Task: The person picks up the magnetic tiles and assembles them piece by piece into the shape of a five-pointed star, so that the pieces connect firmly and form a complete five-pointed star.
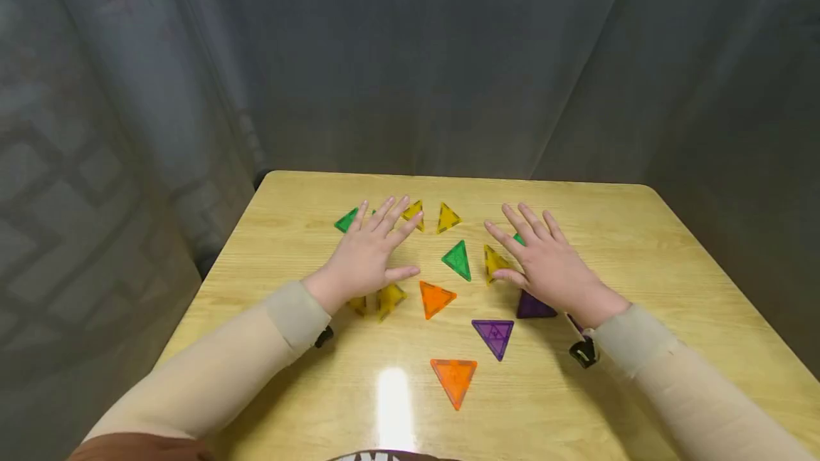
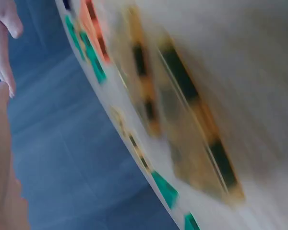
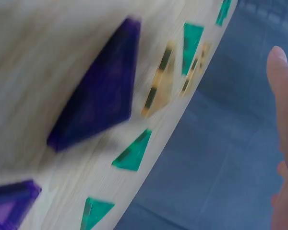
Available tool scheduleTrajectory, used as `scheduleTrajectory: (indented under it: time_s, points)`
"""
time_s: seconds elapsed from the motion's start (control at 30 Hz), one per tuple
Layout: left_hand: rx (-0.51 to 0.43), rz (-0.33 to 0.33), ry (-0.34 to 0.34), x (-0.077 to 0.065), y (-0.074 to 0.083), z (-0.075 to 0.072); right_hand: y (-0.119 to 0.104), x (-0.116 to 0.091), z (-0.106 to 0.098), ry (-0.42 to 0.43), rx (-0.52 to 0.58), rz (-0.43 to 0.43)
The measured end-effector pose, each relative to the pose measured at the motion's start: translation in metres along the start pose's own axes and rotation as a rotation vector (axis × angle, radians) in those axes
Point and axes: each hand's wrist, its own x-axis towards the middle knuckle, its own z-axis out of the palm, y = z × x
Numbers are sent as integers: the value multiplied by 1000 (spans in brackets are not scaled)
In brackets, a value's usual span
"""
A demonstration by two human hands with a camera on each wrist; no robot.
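Note:
My left hand (image 1: 365,255) is held above the table's left-centre with fingers spread, holding nothing. Beneath and around it lie flat triangular magnetic tiles: a yellow tile (image 1: 390,301) by the wrist and a green tile (image 1: 346,220) beyond the fingers. Over the right-centre my right hand (image 1: 547,269) is likewise raised, fingers apart and nothing in them. A yellow tile (image 1: 494,264) shows by its thumb, and a dark purple tile (image 1: 535,306) lies partly hidden below the palm. In the right wrist view that purple tile (image 3: 101,91) lies flat on the wood, apart from the hand.
Between the hands are a green tile (image 1: 458,260) and an orange tile (image 1: 437,299). Closer to the body lie a purple tile (image 1: 495,337) and another orange tile (image 1: 454,381). The wooden table (image 1: 307,411) has grey curtains (image 1: 410,70) behind and beside it.

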Motion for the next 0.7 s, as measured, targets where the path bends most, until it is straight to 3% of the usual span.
scheduleTrajectory:
  time_s: [0.23, 0.43, 0.63, 0.7]
  points:
    - [-145, 80, -13, -5, 35, -12, -27, -2, -12, -42, 130, -46]
    - [-279, 165, -71, -12, 61, -20, -45, -8, -17, -65, 238, -131]
    - [-430, 388, -210, -18, 80, -20, -55, -14, -15, -245, 353, -135]
    - [-431, 456, -260, -20, 85, -17, -57, -16, -12, -297, 384, -119]
